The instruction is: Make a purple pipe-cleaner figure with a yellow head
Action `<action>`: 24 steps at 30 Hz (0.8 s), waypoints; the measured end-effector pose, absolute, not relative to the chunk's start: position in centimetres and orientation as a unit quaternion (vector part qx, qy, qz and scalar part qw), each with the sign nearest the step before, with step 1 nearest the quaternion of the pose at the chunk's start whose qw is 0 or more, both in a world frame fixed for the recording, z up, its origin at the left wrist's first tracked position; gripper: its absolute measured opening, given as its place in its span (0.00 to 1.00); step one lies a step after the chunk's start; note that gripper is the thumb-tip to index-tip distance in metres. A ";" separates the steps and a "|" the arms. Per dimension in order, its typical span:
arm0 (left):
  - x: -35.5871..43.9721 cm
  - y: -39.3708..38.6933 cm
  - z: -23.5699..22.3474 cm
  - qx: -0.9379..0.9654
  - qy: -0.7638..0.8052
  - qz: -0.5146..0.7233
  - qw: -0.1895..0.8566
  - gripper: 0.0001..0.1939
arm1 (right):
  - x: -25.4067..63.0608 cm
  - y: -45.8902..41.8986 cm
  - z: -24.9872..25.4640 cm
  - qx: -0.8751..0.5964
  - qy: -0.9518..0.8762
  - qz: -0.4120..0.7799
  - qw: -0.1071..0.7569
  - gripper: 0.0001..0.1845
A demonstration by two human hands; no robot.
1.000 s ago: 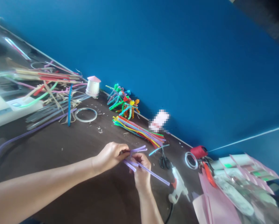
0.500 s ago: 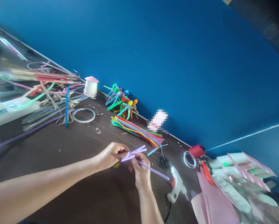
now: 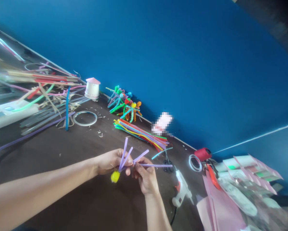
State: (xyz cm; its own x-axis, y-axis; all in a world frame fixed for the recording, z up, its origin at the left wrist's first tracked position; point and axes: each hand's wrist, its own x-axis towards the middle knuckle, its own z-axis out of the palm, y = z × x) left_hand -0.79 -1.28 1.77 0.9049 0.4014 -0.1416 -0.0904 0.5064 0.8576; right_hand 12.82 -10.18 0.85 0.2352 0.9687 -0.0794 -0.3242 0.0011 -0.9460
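Note:
Between my hands are several purple pipe cleaners [image 3: 127, 157], fanned out over the dark table. My left hand [image 3: 112, 161] pinches them on the left, and a fuzzy yellow ball [image 3: 115, 176] shows just below its fingers. My right hand [image 3: 145, 175] is closed on the purple stems from the right; one long stem sticks out past it toward the scissors. How the stems join is hidden by my fingers. Beyond my hands lies a tied bundle of multicoloured pipe cleaners [image 3: 140, 133]. Black-handled scissors [image 3: 168, 165] lie right of my right hand, with a light blue stem across them.
A white glue gun [image 3: 182, 189] lies at the right, near pink sheets [image 3: 218, 205] and a red spool [image 3: 203, 154]. Colourful pipe-cleaner figures [image 3: 126, 104] and a white cup with a pink cone top [image 3: 92, 89] stand by the blue wall. Loose sticks [image 3: 42, 77] clutter the left.
The purple stems have spread from a tight crossing into a wide fan, some now pointing upward. The yellow ball shows more fully below my left hand. My right hand's long stem has swung nearly level.

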 end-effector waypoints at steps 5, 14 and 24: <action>-0.7 -1.1 1.0 0.439 0.139 0.079 0.884 0.10 | 12.8 -10.2 0.7 -0.500 -0.346 0.522 0.598 0.10; -1.3 -0.7 1.8 0.531 0.131 0.022 0.837 0.08 | 13.4 -10.3 0.7 -0.507 -0.375 0.551 0.547 0.11; -1.6 -0.9 2.7 0.672 0.138 -0.105 0.720 0.07 | 14.0 -10.6 1.8 -0.523 -0.428 0.630 0.382 0.14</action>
